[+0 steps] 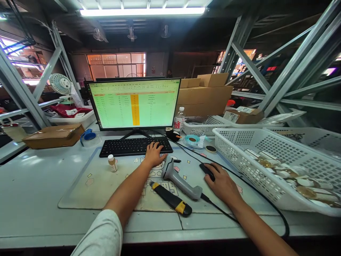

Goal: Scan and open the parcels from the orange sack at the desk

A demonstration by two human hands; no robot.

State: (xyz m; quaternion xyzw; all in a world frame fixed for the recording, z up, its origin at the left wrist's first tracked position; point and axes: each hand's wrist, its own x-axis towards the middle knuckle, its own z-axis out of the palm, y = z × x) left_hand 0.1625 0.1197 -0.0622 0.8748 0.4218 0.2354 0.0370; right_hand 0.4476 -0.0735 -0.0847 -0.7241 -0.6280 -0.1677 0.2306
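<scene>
1. Left hand (155, 153), head view: open, palm down, fingers spread and slightly bent over the right end of the keyboard (124, 147); nothing grasped. Exact keys beneath the fingertips not discernible.

2. Right hand (221, 181), same view: lightly closed over the mouse (206, 171), thumb along the near side. Any button press impossible to tell.

3. Placement: keyboard along the far edge of the patterned mat (87, 192), in front of the monitor (114, 110); mouse on the right part of the mat, near the white basket (247, 172). Mat laid flat on the bench (37, 188).

4. Step in hand, by judgement: key entry paired with pointer work, beneath rows of text and an orange column (135, 110) on display. For good execution, settle the pointer on the intended row, then press keys singly, with wrists low and relaxed.

5. Between the hands: grey scanner (181, 179) lying on the mat, its cable (218, 208) leading toward the right forearm (253, 222). Advisable: slide the mouse without dragging this cable.

6. Nearer the bench edge: black-and-yellow cutter (170, 199), blade exposure unclear. Left of the left forearm (128, 188): small bottle (113, 163), upright. Advisable: avoid sweeping either aside.
</scene>
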